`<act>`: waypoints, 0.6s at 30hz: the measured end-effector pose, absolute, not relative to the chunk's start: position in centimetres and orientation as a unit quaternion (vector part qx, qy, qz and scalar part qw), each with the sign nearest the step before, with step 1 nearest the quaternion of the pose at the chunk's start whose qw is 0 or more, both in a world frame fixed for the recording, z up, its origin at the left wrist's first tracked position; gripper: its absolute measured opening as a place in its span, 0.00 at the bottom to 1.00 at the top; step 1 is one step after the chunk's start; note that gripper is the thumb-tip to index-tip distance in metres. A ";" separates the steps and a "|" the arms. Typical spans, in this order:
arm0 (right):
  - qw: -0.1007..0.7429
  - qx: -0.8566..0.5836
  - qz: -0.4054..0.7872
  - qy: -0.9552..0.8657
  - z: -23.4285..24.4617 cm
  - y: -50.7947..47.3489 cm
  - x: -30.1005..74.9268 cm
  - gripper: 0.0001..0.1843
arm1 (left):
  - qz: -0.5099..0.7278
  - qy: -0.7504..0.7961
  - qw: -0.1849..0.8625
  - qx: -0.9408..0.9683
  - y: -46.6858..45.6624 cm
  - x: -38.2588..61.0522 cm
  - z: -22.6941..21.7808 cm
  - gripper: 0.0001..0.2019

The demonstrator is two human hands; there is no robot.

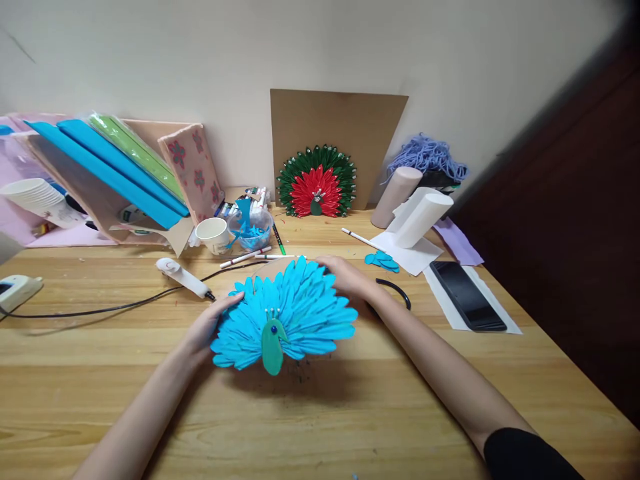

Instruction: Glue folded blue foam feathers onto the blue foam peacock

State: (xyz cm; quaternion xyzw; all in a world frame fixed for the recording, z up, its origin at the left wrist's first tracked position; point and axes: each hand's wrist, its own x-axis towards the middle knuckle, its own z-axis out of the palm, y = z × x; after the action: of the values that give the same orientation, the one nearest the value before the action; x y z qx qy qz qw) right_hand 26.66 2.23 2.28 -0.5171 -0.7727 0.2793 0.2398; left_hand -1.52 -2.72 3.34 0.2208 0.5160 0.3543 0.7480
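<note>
Pale wooden table lies bare from its near edge up to the middle, where both hands grasp a blue paper peacock, raised and tilted above its own shadow. The left hand clasps the fan's left edge, fingers on the feathers. The right hand holds the upper right rim, its fingertips hidden behind. A glue gun lies just beyond the left hand, with its cord trailing left. Near the right wrist sits a black loop. Farther right, a phone rests near the table's edge. A red-green peacock leans at the wall.
</note>
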 end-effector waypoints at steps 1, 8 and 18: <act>0.254 -0.521 0.263 -0.771 2.8 2.4 27.2 0.04 | 0.351 0.518 0.741 0.243 -2.9 -1.4 3.2 0.09; 0.438 -0.381 0.047 -0.813 7.0 0.5 27.4 0.04 | 0.305 0.522 0.641 0.474 -3.5 0.2 0.5 0.18; 0.362 -0.193 -0.193 -0.891 5.8 -3.3 22.1 0.03 | 0.395 0.456 0.386 0.698 -5.3 0.0 3.0 0.14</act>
State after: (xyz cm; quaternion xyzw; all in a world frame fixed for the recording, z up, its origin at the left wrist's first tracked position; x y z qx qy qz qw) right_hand 22.15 -3.31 5.75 -0.1927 -0.8915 -0.1929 0.3619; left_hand -0.02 -5.30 3.04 0.6981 0.4564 0.3946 0.3856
